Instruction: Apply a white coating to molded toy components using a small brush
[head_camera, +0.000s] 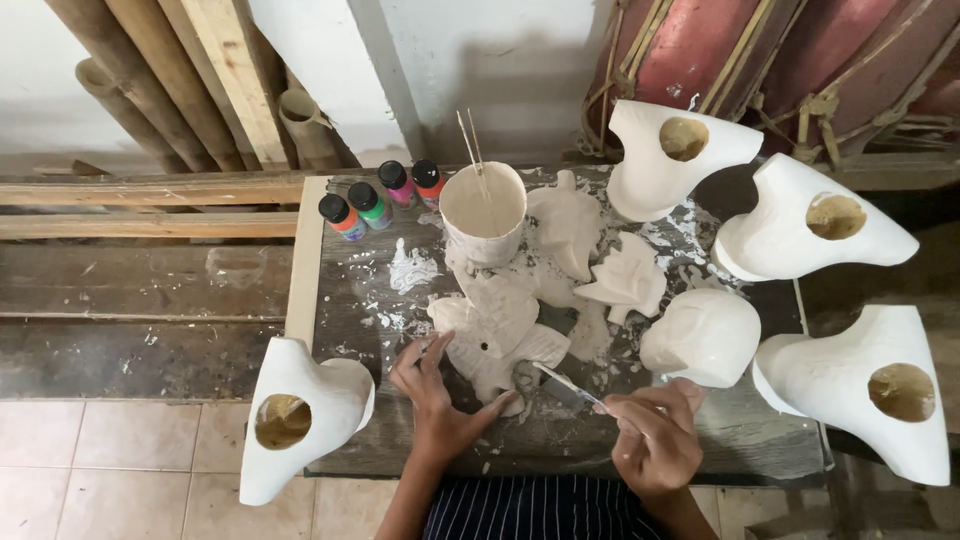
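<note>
My left hand (435, 385) lies open, steadying a white carved piece (495, 335) on the desk (350, 300); my right hand (655, 435) grips a knife (568, 387) against it.

Paint bottles (383, 199) left of cup (484, 212)

Four paint bottles (385, 198), one cup (484, 212).

A single head-worn camera looks steeply down, close over the paint-splashed work table (340, 290), facing the wall.
</note>
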